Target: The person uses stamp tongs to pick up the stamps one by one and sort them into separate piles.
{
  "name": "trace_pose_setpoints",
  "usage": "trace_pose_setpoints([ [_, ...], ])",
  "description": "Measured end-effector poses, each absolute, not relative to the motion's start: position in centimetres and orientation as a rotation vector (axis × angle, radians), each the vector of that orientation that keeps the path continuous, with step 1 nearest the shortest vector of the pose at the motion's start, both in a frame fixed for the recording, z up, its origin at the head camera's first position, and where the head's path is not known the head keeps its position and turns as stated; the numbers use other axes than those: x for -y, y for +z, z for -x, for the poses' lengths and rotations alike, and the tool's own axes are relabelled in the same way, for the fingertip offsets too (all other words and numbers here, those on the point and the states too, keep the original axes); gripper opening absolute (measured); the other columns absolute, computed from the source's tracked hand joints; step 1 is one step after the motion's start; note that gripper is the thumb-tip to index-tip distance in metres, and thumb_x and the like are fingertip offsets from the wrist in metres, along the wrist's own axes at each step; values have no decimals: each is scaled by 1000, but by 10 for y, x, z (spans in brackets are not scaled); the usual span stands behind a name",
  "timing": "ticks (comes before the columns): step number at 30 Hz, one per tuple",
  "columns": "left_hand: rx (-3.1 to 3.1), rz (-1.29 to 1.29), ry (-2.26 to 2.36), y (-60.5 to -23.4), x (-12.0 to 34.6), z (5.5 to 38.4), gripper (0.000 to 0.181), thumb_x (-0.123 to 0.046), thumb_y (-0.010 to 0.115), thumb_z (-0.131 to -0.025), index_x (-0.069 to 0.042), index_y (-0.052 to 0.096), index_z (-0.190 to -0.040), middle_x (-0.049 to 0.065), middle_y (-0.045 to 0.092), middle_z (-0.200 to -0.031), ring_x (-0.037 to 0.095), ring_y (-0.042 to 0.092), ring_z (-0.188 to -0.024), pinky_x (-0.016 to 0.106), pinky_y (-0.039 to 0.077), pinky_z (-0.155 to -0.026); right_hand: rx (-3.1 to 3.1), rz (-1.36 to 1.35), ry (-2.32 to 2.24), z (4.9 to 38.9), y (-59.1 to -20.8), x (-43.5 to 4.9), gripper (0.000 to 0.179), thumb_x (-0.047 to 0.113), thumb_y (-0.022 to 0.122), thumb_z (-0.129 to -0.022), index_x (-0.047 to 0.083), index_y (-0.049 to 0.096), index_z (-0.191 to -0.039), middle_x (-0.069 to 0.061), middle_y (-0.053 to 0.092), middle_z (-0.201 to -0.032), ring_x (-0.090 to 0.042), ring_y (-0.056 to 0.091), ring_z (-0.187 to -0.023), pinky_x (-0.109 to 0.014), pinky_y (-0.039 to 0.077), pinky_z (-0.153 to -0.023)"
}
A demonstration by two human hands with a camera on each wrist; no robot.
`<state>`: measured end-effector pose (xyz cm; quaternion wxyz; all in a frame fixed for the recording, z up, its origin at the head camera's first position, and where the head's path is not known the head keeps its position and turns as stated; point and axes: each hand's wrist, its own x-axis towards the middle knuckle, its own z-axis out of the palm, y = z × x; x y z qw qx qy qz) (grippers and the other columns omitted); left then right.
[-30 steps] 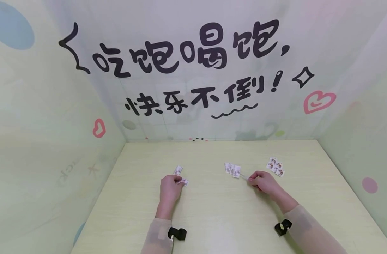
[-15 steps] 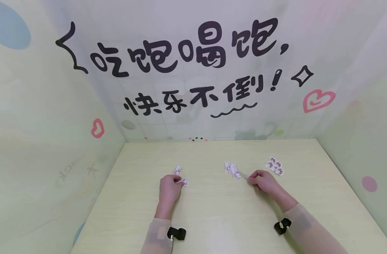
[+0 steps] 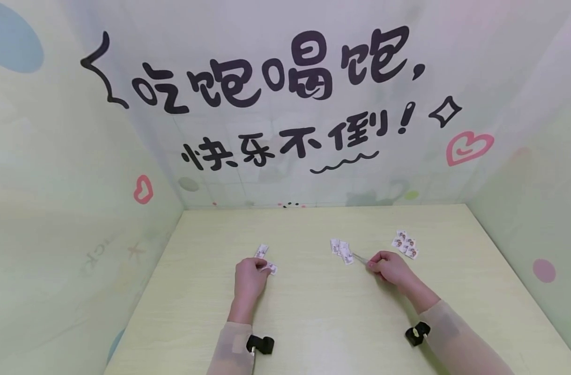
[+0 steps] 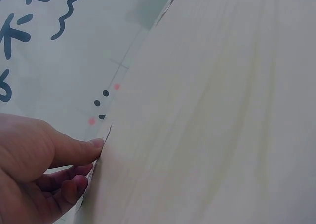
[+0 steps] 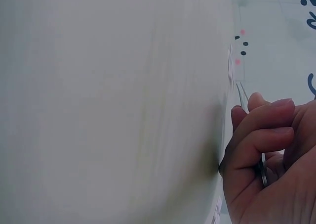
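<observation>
My right hand (image 3: 392,268) grips slim metal tweezers (image 3: 360,258), whose tips reach the lower right of a middle group of small printed paper pieces (image 3: 347,254). Two thin prongs of the tweezers (image 5: 241,93) show past the fingertips in the right wrist view. On the left, my left hand (image 3: 250,281) pinches a small printed paper piece (image 3: 272,268) between thumb and fingers, low at the tabletop. Just beyond those fingers lies another printed piece (image 3: 262,250). In the left wrist view the thumb (image 4: 79,151) is right at the table surface, and the held paper is mostly hidden.
A cluster of several printed paper pieces (image 3: 405,244) lies at the back right of the pale wooden table (image 3: 308,312). White walls with large black lettering (image 3: 304,143) enclose its back and sides. A black wrist mount (image 3: 417,334) sits on each sleeve.
At the tweezers' tips, the right-hand paper piece in the middle group has turned and shifted left, overlapping its neighbour more. The left hand stays in place.
</observation>
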<state>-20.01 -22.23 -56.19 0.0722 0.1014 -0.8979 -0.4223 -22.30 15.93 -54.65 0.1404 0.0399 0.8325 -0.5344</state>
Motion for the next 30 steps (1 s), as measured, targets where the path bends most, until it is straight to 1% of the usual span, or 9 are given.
trace_pose_setpoints([
  [6, 2709, -305, -1259, -562, 223, 199, 18, -1, 83, -90, 4, 79, -106, 13, 76, -99, 30, 72, -92, 43, 61, -79, -2416, -110, -1531, 223, -546, -160, 12, 11, 68, -102, -1, 67, -100, 1, 50, -68, -15, 45, -59, -29, 38, -58],
  [12, 2707, -290, -1257, -562, 223, 198, 17, 0, 83, -89, 5, 79, -105, 14, 76, -97, 30, 72, -91, 44, 61, -79, -2420, -122, -1532, 225, -546, -160, 14, 12, 67, -103, -1, 67, -104, 1, 51, -70, -14, 46, -60, -29, 39, -58],
  [17, 2710, -298, -1256, -562, 222, 198, 17, -1, 83, -89, 4, 79, -105, 13, 76, -97, 29, 72, -90, 43, 61, -79, -2517, -84, -1479, 226, -544, -152, 19, 18, 70, -103, -1, 69, -107, -2, 56, -75, -15, 49, -66, -30, 42, -62],
  [19, 2715, -294, -1257, -561, 222, 199, 17, -1, 83, -89, 4, 79, -105, 13, 76, -96, 28, 71, -90, 42, 61, -78, -2535, -45, -1469, 226, -541, -143, 19, 19, 72, -102, 0, 70, -107, -5, 58, -77, -16, 51, -67, -30, 43, -61],
  [23, 2718, -294, -1264, -562, 224, 200, 16, -1, 83, -90, 4, 79, -105, 12, 75, -96, 27, 70, -88, 41, 61, -76, -2514, 77, -1441, 228, -537, -116, 19, 21, 75, -101, 3, 72, -106, -8, 61, -75, -16, 53, -63, -30, 43, -59],
  [30, 2721, -314, -1264, -564, 225, 201, 17, -3, 84, -90, 3, 79, -105, 11, 74, -95, 26, 69, -87, 41, 60, -75, -2506, 272, -1343, 231, -543, -62, 13, 23, 79, -98, 10, 76, -101, -4, 65, -75, -15, 55, -61, -29, 45, -59],
])
